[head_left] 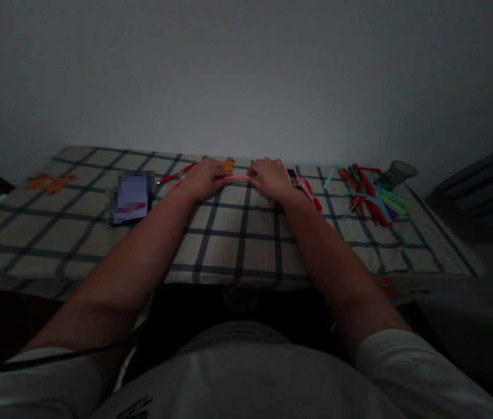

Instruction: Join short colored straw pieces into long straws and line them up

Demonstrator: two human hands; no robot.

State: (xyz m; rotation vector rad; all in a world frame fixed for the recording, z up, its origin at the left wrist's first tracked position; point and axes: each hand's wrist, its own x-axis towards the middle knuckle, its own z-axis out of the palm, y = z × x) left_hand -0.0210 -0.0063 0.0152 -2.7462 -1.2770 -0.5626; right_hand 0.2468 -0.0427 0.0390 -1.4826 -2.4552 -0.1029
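Note:
Between my two hands a thin pink strip is stretched level, just above the checked tablecloth. My left hand pinches its left end, and my right hand pinches the right end. Beside my left hand lies a red pen-like tool with a pale tip, partly hidden by the hand. Red and black items lie close to the right of my right hand, partly covered by it; their kind is unclear.
A phone-like device with a lit, blurred screen stands on the left. On the right lies a heap of coloured strips, with a greenish glass-like cup lying tilted behind it. A pale wall rises behind the table.

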